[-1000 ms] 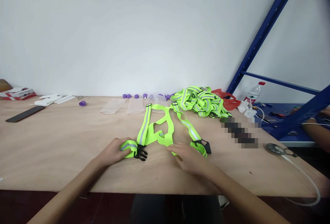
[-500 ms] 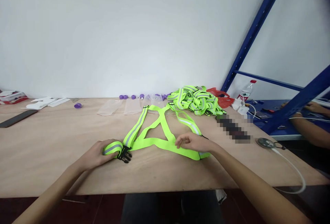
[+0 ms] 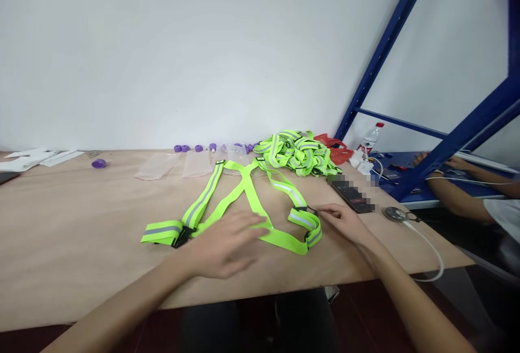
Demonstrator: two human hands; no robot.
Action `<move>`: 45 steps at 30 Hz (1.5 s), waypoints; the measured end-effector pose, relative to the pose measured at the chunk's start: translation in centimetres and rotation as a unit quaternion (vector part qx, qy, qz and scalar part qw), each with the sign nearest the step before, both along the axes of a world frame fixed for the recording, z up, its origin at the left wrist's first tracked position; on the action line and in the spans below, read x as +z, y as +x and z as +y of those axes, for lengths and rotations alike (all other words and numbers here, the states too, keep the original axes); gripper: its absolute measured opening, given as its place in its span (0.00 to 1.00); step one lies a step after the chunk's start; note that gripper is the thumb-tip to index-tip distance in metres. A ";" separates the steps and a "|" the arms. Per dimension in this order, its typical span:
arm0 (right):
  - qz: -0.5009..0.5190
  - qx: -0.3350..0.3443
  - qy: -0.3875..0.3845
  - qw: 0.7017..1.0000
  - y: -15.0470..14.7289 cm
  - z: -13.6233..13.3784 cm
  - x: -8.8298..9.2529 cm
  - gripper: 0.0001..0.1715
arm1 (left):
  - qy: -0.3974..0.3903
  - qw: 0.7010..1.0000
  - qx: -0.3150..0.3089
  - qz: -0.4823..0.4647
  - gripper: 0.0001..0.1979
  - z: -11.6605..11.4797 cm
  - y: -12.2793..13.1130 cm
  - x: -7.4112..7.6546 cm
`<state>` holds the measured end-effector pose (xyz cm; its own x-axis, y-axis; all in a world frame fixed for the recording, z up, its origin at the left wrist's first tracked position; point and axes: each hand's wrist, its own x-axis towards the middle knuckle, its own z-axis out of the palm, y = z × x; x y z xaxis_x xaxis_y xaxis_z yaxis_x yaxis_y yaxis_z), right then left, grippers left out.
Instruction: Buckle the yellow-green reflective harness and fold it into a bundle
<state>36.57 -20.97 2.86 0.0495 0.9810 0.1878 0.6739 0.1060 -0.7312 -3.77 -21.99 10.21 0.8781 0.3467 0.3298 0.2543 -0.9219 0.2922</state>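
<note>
A neon-yellow reflective harness [image 3: 280, 238] with grey stripes lies spread on the table. My left hand [image 3: 223, 244] hovers over its lower band, fingers stretched out and slightly blurred, holding nothing. At the left, a folded strap end [image 3: 162, 230] lies beside a black buckle [image 3: 183, 237]. My right hand [image 3: 345, 224] is at the harness's right side, its fingertips pinched at a black buckle piece [image 3: 306, 210] on the looped right strap [image 3: 311, 226]. Part of the lower band is hidden behind my left hand.
Behind the harness are a pile of similar harnesses [image 3: 298, 152], clear plastic bags [image 3: 158, 166] and purple rolls [image 3: 181, 148]. A phone [image 3: 351, 193] and a round device with a white cable [image 3: 395, 214] lie right. Beyond the blue frame [image 3: 377, 60], another person's arms [image 3: 459, 196] show.
My left hand has let go of the left strap and moved right over the lower band. My right hand has shifted to the right strap's buckle, and that strap is now looped inward.
</note>
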 end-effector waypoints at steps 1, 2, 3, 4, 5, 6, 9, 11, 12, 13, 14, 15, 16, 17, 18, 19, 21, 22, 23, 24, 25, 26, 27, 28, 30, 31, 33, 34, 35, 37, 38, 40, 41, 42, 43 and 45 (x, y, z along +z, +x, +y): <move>0.005 0.020 -0.002 1.000 -0.5 -0.2 -0.2 0.22 | 0.002 0.999 -0.043 0.024 0.28 0.1 2.5 -0.6; 0.010 0.034 0.000 0.999 -1.1 -0.3 -0.3 0.22 | 0.003 0.997 -0.063 0.042 0.27 0.4 4.8 -1.4; 0.014 0.039 0.005 0.999 -1.6 -0.5 -0.4 0.22 | 0.004 0.996 -0.076 0.047 0.27 0.7 6.6 -2.2; 0.017 0.037 0.011 0.999 -2.1 -0.7 -0.4 0.22 | 0.002 0.995 -0.088 0.050 0.26 1.2 7.9 -3.0; 0.024 0.032 0.016 0.999 -2.5 -0.8 -0.4 0.23 | -0.002 0.995 -0.091 0.050 0.26 1.7 8.9 -3.8; 0.037 0.029 0.015 0.999 -2.7 -1.0 -0.4 0.23 | -0.008 0.995 -0.090 0.049 0.26 2.2 9.5 -4.6; 0.100 0.032 -0.012 0.994 -2.3 -1.6 -0.1 0.24 | -0.037 0.996 -0.068 0.049 0.27 3.3 9.6 -6.6; 0.140 0.008 -0.021 0.990 -1.2 -1.9 0.3 0.25 | -0.054 0.996 -0.059 0.050 0.27 3.7 9.1 -7.5; 0.154 -0.019 -0.021 0.988 -0.4 -2.0 0.6 0.26 | -0.059 0.995 -0.058 0.050 0.27 3.7 8.9 -7.9; 0.167 -0.052 -0.019 0.984 0.4 -2.0 0.9 0.28 | -0.063 0.995 -0.057 0.051 0.27 3.8 8.8 -8.2; 0.177 -0.087 -0.014 0.980 1.2 -2.1 1.1 0.30 | -0.065 0.995 -0.056 0.052 0.28 3.7 8.7 -8.4; 0.184 -0.121 -0.006 0.976 2.0 -2.1 1.4 0.31 | -0.067 0.995 -0.053 0.053 0.30 3.7 8.7 -8.6; 0.184 -0.150 0.006 0.971 2.8 -2.1 1.6 0.33 | -0.069 0.995 -0.049 0.053 0.31 3.7 8.7 -8.7; 0.174 -0.174 0.022 0.969 3.5 -2.2 1.9 0.33 | -0.072 0.995 -0.046 0.054 0.32 3.6 8.8 -8.8; 0.149 -0.194 0.043 0.969 4.0 -2.3 2.2 0.32 | -0.073 0.995 -0.039 0.054 0.34 3.6 8.8 -8.8; 0.109 -0.208 0.064 0.970 4.4 -2.4 2.6 0.31 | -0.071 0.995 -0.032 0.055 0.35 3.6 8.9 -8.9; -0.001 -0.221 0.104 0.970 4.6 -2.7 3.5 0.26 | -0.055 0.997 -0.024 0.056 0.36 3.5 9.0 -8.9; -0.062 -0.223 0.127 0.965 4.3 -2.9 4.0 0.24 | -0.042 0.997 -0.027 0.056 0.36 3.4 9.0 -8.8; -0.119 -0.219 0.152 0.956 3.8 -3.0 4.5 0.23 | -0.027 0.997 -0.037 0.056 0.34 3.4 9.0 -8.8; -0.171 -0.211 0.175 0.946 3.1 -3.2 4.9 0.22 | -0.016 0.997 -0.053 0.054 0.32 3.3 9.1 -8.7; -0.215 -0.200 0.196 0.936 2.1 -3.3 5.2 0.22 | -0.010 0.996 -0.073 0.051 0.30 3.2 9.1 -8.7; -0.256 -0.186 0.209 0.925 1.0 -3.5 5.4 0.22 | -0.012 0.995 -0.091 0.050 0.28 3.1 9.1 -8.6; -0.291 -0.170 0.214 0.917 -0.4 -3.7 5.4 0.21 | -0.019 0.993 -0.104 0.049 0.26 3.0 9.1 -8.5; -0.320 -0.153 0.210 0.911 -1.8 -3.8 5.3 0.21 | -0.027 0.992 -0.111 0.048 0.25 2.9 9.1 -8.4; -0.361 -0.108 0.203 0.904 -5.0 -4.2 4.7 0.20 | -0.046 0.993 -0.106 0.038 0.24 2.7 9.1 -8.1; -0.368 -0.081 0.206 0.903 -6.6 -4.4 4.3 0.20 | -0.055 0.994 -0.093 0.027 0.23 2.6 9.1 -7.9; -0.352 -0.022 0.219 0.910 -9.5 -4.9 3.5 0.19 | -0.075 0.996 -0.048 -0.010 0.20 2.6 9.1 -7.6; -0.331 0.012 0.223 0.917 -10.7 -5.1 3.1 0.18 | -0.086 0.996 -0.019 -0.030 0.18 2.6 9.1 -7.4; -0.303 0.044 0.230 0.924 -11.6 -5.3 2.8 0.17 | -0.095 0.994 0.012 -0.047 0.15 2.7 9.0 -7.4; -0.236 0.083 0.251 0.935 -12.3 -5.9 2.2 0.14 | -0.105 0.990 0.068 -0.062 0.11 2.9 8.8 -7.3; -0.198 0.082 0.262 0.941 -12.1 -6.2 2.0 0.13 | -0.108 0.988 0.091 -0.061 0.11 3.0 8.6 -7.4; -0.124 0.038 0.283 0.950 -10.5 -7.0 1.4 0.10 | -0.114 0.985 0.117 -0.052 0.15 3.2 8.5 -7.5; -0.092 0.002 0.288 0.953 -9.4 -7.4 1.0 0.08 | -0.116 0.985 0.117 -0.052 0.17 3.2 8.4 -7.6; -0.065 -0.037 0.287 0.955 -8.1 -7.8 0.6 0.07 | -0.117 0.986 0.106 -0.055 0.20 3.3 8.5 -7.6; -0.045 -0.073 0.278 0.957 -6.8 -8.2 0.1 0.06 | -0.118 0.987 0.088 -0.061 0.21 3.3 8.6 -7.7; -0.020 -0.108 0.218 0.970 -4.4 -8.8 -0.7 0.10 | -0.121 0.989 0.048 -0.069 0.24 3.4 8.9 -8.0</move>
